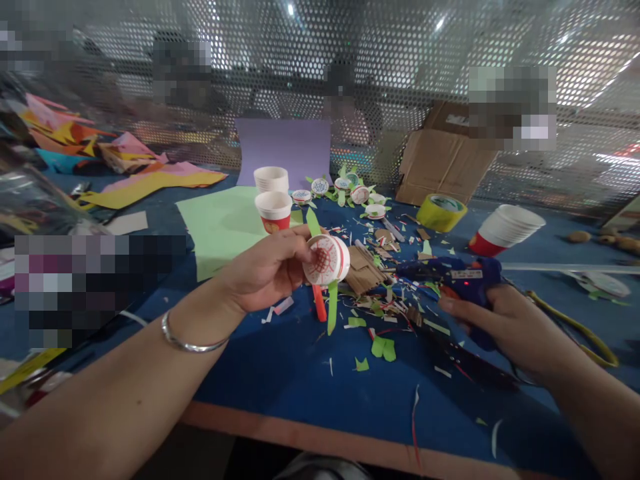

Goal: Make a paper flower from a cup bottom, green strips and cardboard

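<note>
Between the thumb and fingers of my left hand (273, 270) is a paper-cup turtle (327, 260), a white cup base with a red web pattern drawn on it. Green paper strips stick out above and below it. My right hand (500, 323) is wrapped round a blue hot glue gun (450, 272), its nozzle pointing left toward the turtle but apart from it. A clear glue stick (565, 268) runs out of the gun's back, and a small red light glows on its side. Just below the turtle an orange-red strip (319, 303) shows.
Paper scraps and torn cardboard (367, 270) litter the blue table (280, 373). Finished-looking turtles (343, 187) cluster at the back. Paper cups (275, 210) stand behind my left hand, more stacked cups (507, 227) at right. Yellow tape (441, 212) lies near a cardboard box (443, 163).
</note>
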Tool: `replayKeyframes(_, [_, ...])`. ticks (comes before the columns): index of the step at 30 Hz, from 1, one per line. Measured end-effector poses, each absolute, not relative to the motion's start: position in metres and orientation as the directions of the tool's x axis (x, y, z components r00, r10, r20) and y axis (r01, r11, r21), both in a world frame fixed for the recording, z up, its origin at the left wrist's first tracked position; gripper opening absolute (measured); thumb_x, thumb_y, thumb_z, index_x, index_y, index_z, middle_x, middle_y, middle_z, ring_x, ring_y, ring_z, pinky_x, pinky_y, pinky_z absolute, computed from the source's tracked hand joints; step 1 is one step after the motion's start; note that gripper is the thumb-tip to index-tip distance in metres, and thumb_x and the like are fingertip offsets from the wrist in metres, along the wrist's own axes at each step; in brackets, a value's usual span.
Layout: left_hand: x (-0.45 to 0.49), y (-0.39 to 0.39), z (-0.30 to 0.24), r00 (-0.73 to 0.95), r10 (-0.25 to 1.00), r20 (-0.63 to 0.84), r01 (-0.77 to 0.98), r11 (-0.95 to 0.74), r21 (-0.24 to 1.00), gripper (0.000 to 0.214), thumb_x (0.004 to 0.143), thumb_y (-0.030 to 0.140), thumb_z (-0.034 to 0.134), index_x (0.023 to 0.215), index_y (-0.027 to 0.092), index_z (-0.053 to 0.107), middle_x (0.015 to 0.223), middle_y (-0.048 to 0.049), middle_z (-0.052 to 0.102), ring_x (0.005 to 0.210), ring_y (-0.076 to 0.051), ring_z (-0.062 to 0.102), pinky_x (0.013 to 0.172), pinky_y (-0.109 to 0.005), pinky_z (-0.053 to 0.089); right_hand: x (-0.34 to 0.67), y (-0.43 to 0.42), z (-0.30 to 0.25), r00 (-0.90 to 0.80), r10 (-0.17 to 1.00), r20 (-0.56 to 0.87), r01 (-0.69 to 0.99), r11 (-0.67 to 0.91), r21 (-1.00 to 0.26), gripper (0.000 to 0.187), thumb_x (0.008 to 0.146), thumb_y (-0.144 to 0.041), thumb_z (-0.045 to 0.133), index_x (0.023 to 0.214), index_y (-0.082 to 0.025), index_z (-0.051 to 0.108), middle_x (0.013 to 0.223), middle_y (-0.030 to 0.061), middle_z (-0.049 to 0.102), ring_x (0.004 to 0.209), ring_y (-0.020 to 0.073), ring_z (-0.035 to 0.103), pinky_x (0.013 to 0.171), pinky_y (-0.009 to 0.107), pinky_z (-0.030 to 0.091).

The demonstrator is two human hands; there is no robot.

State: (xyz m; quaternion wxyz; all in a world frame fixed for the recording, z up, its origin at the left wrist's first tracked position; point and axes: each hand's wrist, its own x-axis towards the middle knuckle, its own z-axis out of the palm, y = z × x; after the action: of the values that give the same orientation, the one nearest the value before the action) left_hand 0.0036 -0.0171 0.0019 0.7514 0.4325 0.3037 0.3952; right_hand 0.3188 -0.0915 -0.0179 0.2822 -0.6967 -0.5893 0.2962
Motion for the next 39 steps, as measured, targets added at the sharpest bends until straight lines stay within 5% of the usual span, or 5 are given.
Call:
replayKeyframes(4, [0.003, -0.017, 0.002, 0.499, 0.861, -0.101, -0.354, 0.309, 0.883, 0.012, 0.065, 0.014, 0.066, 0.064, 0.016, 0.054, 0.066, -0.0002, 0.057, 0.06, -0.01, 0.052, 0.056, -0.021, 0.046, 0.335, -0.084, -0.018, 0.14, 0.921, -0.363, 0.382, -0.389, -0.839, 0.046, 0.081, -0.058, 0.068, 0.058, -0.021, 0.053, 0.054, -0.0008, 0.053, 0.04, 0.0095, 0.043, 0.038, 0.024, 0.029])
replayKeyframes(11, [-0.001, -0.015, 0.005, 0.498, 0.865, -0.053, -0.332, 0.247, 0.91, 0.009, 0.071, 0.017, 0.063, 0.067, 0.016, 0.055, 0.068, -0.0014, 0.055, 0.062, -0.012, 0.052, 0.06, -0.024, 0.046, 0.342, -0.077, -0.015, 0.14, 0.91, -0.389, 0.428, -0.41, -0.805, 0.046, 0.087, -0.055, 0.062, 0.06, -0.019, 0.054, 0.057, 0.0004, 0.052, 0.048, 0.0085, 0.042, 0.044, 0.025, 0.031])
replayKeyframes(26, [-0.001, -0.016, 0.001, 0.505, 0.86, -0.073, -0.333, 0.272, 0.903, 0.015, 0.069, 0.016, 0.067, 0.069, 0.017, 0.052, 0.07, 0.0016, 0.053, 0.063, -0.011, 0.052, 0.06, -0.024, 0.042, 0.339, -0.081, -0.01, 0.405, 0.91, 0.087, 0.9, -0.381, -0.212, 0.029, 0.076, -0.056, 0.066, 0.08, -0.027, 0.068, 0.075, 0.004, 0.068, 0.07, 0.0268, 0.058, 0.062, 0.036, 0.034])
replayKeyframes(32, [0.001, -0.018, 0.0, 0.515, 0.844, -0.149, -0.256, 0.318, 0.913, 0.011, 0.069, 0.017, 0.066, 0.071, 0.017, 0.055, 0.071, 0.0001, 0.057, 0.065, -0.012, 0.055, 0.063, -0.026, 0.044, 0.28, -0.107, -0.01, -0.249, 0.968, 0.024, 0.882, 0.237, -0.407, 0.022, 0.093, -0.041, 0.056, 0.091, -0.023, 0.069, 0.084, 0.0033, 0.069, 0.071, 0.0174, 0.064, 0.063, 0.029, 0.047])
replayKeyframes(39, [0.002, -0.018, -0.003, 0.531, 0.837, -0.135, -0.253, 0.308, 0.917, 0.013, 0.068, 0.014, 0.067, 0.07, 0.016, 0.054, 0.069, 0.0021, 0.056, 0.063, -0.01, 0.055, 0.062, -0.023, 0.043, 0.252, -0.104, -0.019, -0.454, 0.887, -0.083, 0.837, 0.393, -0.382, 0.013, 0.092, -0.028, 0.061, 0.096, -0.023, 0.072, 0.097, 0.005, 0.069, 0.085, 0.02, 0.066, 0.072, 0.032, 0.05])
